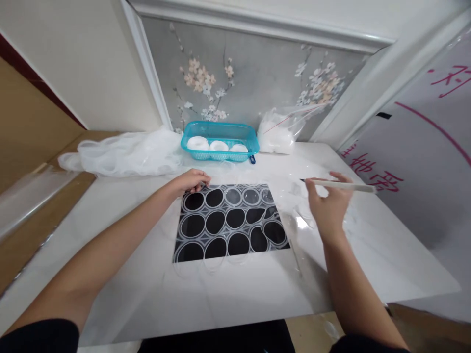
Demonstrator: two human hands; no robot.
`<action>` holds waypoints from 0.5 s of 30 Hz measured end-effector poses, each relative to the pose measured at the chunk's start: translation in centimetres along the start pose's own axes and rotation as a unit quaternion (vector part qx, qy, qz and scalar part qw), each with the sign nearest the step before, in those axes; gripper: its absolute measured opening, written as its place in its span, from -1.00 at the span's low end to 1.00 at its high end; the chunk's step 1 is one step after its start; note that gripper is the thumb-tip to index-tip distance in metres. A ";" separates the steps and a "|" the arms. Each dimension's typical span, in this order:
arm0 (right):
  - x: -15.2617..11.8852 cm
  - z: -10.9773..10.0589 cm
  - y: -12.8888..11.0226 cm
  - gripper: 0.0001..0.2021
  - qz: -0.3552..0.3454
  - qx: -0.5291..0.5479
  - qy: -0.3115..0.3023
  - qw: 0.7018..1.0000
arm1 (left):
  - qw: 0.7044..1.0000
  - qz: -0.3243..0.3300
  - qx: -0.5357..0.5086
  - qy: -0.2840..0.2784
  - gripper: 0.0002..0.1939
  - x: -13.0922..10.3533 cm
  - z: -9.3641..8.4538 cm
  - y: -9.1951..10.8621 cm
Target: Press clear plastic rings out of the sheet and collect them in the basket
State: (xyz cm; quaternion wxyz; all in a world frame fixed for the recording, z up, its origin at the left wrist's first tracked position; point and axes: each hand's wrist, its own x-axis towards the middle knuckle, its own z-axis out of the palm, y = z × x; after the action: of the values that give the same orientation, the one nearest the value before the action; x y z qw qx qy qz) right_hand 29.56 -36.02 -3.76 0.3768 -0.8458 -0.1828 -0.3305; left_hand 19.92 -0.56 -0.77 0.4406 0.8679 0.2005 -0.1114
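Note:
A black rectangular sheet [235,219] lies on the white table, under a clear plastic piece with rows of rings, several of them bent out of round. My left hand [193,181] is closed at the sheet's upper left corner, its fingertips pinched; what they grip is too small to make out. Right of the sheet, my right hand [329,206] holds a slim pale pen-like tool [346,186] between thumb and fingers. The tool's dark tip points left, above the table. Clear plastic scraps [303,215] lie between the sheet and my right hand.
A blue basket [221,130] with white round rolls stands at the back. To its right is a clear bag [275,135] of white material. Translucent ringed netting [128,153] is heaped at the back left. A small blue object [252,159] lies by the basket.

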 end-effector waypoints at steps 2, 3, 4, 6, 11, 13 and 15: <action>-1.1 1.2 -1.8 -0.72 -0.019 0.061 -0.047 0.997 | 1.000 -0.005 -0.020 -0.006 -0.85 0.0 0.3 0.5; -1.8 1.9 -2.8 -0.73 -0.015 0.106 -0.098 0.989 | 1.000 -0.005 -0.025 -0.003 -0.86 0.0 0.5 0.7; -2.5 2.6 -3.8 -0.72 0.000 0.154 -0.169 0.973 | 1.000 -0.004 -0.027 0.004 -0.87 0.0 0.6 0.8; -3.6 3.8 -5.1 -0.70 0.057 0.229 -0.304 0.923 | 1.000 -0.006 -0.019 0.022 -0.87 0.0 0.8 0.8; -4.4 4.9 -4.7 -0.62 0.180 0.282 -0.379 0.863 | 0.998 -0.044 0.003 0.044 -0.84 0.0 0.2 0.0; -4.1 4.9 -4.3 -0.59 0.210 0.285 -0.380 0.854 | 0.997 -0.059 0.001 0.039 -0.83 -0.3 -0.1 -0.4; -3.9 4.7 -4.3 -0.60 0.228 0.289 -0.388 0.845 | 0.997 -0.068 0.001 0.037 -0.84 -0.7 -0.4 -0.7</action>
State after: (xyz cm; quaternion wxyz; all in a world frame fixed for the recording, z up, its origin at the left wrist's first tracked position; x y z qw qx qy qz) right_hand 26.40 -29.91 -6.59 0.5672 -0.7757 -0.2030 0.1880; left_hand 19.03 -0.02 -0.73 0.4237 0.8560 0.2753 -0.1090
